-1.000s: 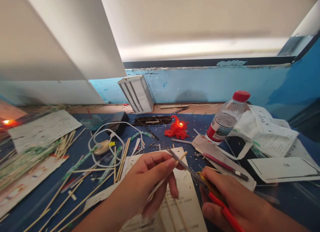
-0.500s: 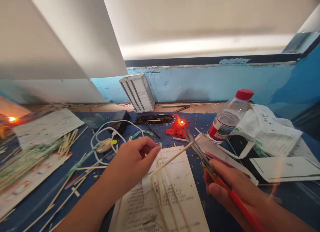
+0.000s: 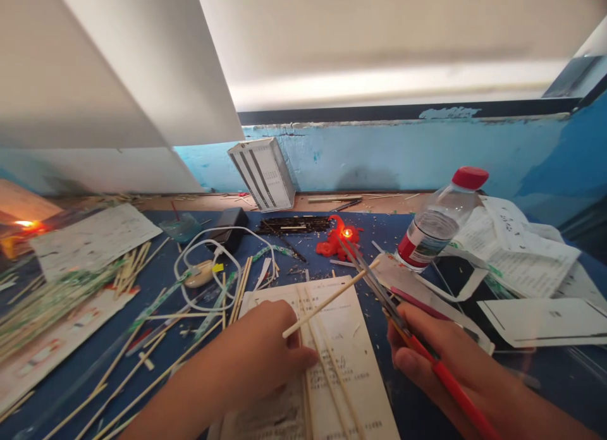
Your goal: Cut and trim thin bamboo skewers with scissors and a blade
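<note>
In my right hand [image 3: 427, 358] is a tweezers-like metal tool [image 3: 374, 282] with a red handle. Its prongs grip a thin wooden stick [image 3: 327, 304] near its far end, and the stick slants down to the left. My left hand [image 3: 265, 345] hangs low over a printed booklet [image 3: 365, 389], fingers curled and thumb by several thin sticks [image 3: 327, 377] lying along the page. Its fingertips are partly hidden, so what they pinch is unclear. Beyond the tool tip, a small flame burns on a lump of red wax [image 3: 336, 244].
A water bottle [image 3: 434, 222] with a red cap stands at right beside crumpled papers [image 3: 526, 256]. A white cable [image 3: 190, 301], a black box [image 3: 229, 230] and loose sticks lie left. Dark sticks [image 3: 294, 225] lie behind. Another flame [image 3: 26, 224] glows at far left.
My left hand has moved down and toward me, from the top of the booklet to lower over the sticks. The right hand holds the tool and stick nearly still.
</note>
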{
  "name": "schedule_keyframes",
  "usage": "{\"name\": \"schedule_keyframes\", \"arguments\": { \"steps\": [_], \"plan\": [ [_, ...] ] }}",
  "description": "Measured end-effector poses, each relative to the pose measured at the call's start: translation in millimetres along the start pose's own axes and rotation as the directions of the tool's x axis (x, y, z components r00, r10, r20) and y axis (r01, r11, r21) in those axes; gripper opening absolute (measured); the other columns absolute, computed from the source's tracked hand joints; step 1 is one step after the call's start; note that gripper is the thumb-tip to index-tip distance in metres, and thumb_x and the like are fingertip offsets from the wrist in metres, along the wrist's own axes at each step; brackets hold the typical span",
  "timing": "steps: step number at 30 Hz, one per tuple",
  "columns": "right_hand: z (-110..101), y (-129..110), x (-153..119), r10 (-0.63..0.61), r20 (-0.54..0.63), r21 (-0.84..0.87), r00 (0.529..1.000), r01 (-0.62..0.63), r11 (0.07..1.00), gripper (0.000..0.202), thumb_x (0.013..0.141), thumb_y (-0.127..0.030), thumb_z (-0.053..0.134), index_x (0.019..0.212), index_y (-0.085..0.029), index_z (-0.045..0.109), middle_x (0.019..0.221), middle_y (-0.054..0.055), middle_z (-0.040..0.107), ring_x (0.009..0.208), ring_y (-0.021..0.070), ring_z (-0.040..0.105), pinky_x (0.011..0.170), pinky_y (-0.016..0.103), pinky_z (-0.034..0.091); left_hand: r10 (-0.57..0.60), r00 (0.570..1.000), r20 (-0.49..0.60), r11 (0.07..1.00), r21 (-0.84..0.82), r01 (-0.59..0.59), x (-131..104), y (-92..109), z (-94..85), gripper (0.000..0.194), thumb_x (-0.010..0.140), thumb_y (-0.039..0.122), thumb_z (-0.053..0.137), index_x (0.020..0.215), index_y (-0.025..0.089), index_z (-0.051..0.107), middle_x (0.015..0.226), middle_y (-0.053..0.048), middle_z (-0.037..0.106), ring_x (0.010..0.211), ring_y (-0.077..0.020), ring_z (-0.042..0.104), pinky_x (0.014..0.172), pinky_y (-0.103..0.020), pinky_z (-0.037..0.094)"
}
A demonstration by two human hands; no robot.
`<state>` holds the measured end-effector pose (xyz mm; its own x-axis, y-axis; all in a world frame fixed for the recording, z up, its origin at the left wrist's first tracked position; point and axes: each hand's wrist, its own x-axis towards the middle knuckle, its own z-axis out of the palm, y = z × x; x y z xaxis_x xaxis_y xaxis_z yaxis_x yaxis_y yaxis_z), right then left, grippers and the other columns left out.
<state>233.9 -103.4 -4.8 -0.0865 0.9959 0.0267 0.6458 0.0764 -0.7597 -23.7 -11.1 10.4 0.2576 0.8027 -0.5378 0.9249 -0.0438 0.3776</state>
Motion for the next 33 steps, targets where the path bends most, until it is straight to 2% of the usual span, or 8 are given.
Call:
{"name": "schedule_keyframes", "arguments": {
  "steps": [4, 8, 12, 15, 19, 23, 27, 33],
  "plan": [
    [-1.3, 0.0, -0.2, 0.025, 0.006, -0.002, 1.0, -0.025, 1.0, 0.043, 0.093, -0.068, 0.057, 0.082, -0.028, 0.068, 0.063, 0.002, 0.067, 0.052, 0.0221, 0.061, 0.041, 0.03, 0.051, 0.022, 0.994, -0.104, 1.0, 0.011, -0.02, 1.8, 3.1, 3.5, 0.014, 0.077, 0.034, 0.065, 0.066, 0.025, 0.067, 0.066, -0.003, 0.075, 0.06, -0.0244, 0.072, 0.05, -0.03, 0.038],
    [0.2, 4.1, -2.7, 0.037, 0.013, 0.007, 0.999, -0.037, 0.999, 0.039, 0.093, -0.066, 0.059, 0.088, -0.029, 0.071, 0.063, 0.001, 0.068, 0.05, 0.022, 0.062, 0.042, 0.03, 0.052, -0.015, 0.995, -0.103, 1.0, -0.011, 0.014, 5.2, 1.6, 11.9, 0.015, 0.078, 0.034, 0.063, 0.067, 0.025, 0.067, 0.067, -0.003, 0.074, 0.058, -0.0235, 0.07, 0.047, -0.029, 0.035],
    [1.7, 6.8, -3.8, 0.04, 0.01, 0.031, 0.999, -0.04, 0.999, 0.036, 0.093, -0.064, 0.06, 0.093, -0.03, 0.073, 0.066, 0.002, 0.07, 0.053, 0.0229, 0.064, 0.042, 0.03, 0.053, 0.031, 0.984, -0.176, 0.999, 0.027, -0.027, 10.9, -1.1, 22.5, 0.018, 0.077, 0.037, 0.064, 0.064, 0.024, 0.064, 0.066, -0.003, 0.073, 0.058, -0.0235, 0.068, 0.049, -0.03, 0.036],
    [-0.5, 4.9, -4.2, 0.064, 0.024, 0.03, 0.998, -0.064, 0.997, 0.038, 0.093, -0.066, 0.058, 0.094, -0.031, 0.073, 0.066, 0.002, 0.071, 0.052, 0.0229, 0.064, 0.041, 0.03, 0.052, 0.079, 0.976, -0.204, 0.996, 0.048, -0.071, 10.2, 4.2, 23.5, 0.017, 0.079, 0.028, 0.055, 0.063, 0.024, 0.062, 0.064, -0.002, 0.072, 0.058, -0.0221, 0.067, 0.051, -0.031, 0.035],
    [-4.7, 1.8, -5.1, 0.109, 0.053, 0.054, 0.993, -0.112, 0.992, 0.043, 0.092, -0.071, 0.055, 0.094, -0.032, 0.073, 0.07, 0.003, 0.073, 0.056, 0.0248, 0.068, 0.042, 0.03, 0.054, 0.088, 0.971, -0.22, 0.985, 0.167, -0.052, 0.8, 17.4, 17.6, 0.02, 0.08, 0.028, 0.052, 0.067, 0.023, 0.066, 0.075, -0.008, 0.078, 0.069, -0.0285, 0.073, 0.057, -0.034, 0.042],
    [-3.3, 5.0, -5.7, 0.144, 0.062, 0.084, 0.988, -0.149, 0.985, 0.044, 0.092, -0.071, 0.055, 0.098, -0.031, 0.073, 0.073, 0.004, 0.074, 0.061, 0.0255, 0.069, 0.049, 0.031, 0.059, 0.05, 0.982, -0.185, 0.952, 0.306, 0.009, -8.3, 23.0, 16.7, 0.034, 0.088, 0.032, 0.045, 0.077, 0.019, 0.075, 0.085, -0.017, 0.081, 0.079, -0.0388, 0.077, 0.065, -0.044, 0.051],
    [-0.4, 8.2, -5.1, 0.144, 0.087, 0.088, 0.986, -0.151, 0.985, 0.047, 0.093, -0.072, 0.054, 0.092, -0.029, 0.072, 0.071, 0.004, 0.071, 0.059, 0.0241, 0.067, 0.052, 0.031, 0.06, 0.079, 0.984, -0.159, 0.95, 0.31, -0.026, -8.5, 21.4, 21.7, 0.039, 0.092, 0.03, 0.041, 0.08, 0.019, 0.077, 0.084, -0.016, 0.082, 0.079, -0.0376, 0.079, 0.067, -0.045, 0.055],
    [-3.5, 0.1, -4.4, 0.122, 0.031, 0.097, 0.992, -0.124, 0.987, 0.044, 0.094, -0.069, 0.056, 0.09, -0.029, 0.07, 0.068, 0.002, 0.069, 0.055, 0.0215, 0.065, 0.051, 0.029, 0.059, 0.088, 0.982, -0.165, 0.94, 0.34, -0.027, -8.8, 22.1, 24.7, 0.044, 0.099, 0.027, 0.036, 0.093, 0.015, 0.078, 0.091, -0.02, 0.082, 0.085, -0.0377, 0.079, 0.074, -0.047, 0.059]
  ]
}}
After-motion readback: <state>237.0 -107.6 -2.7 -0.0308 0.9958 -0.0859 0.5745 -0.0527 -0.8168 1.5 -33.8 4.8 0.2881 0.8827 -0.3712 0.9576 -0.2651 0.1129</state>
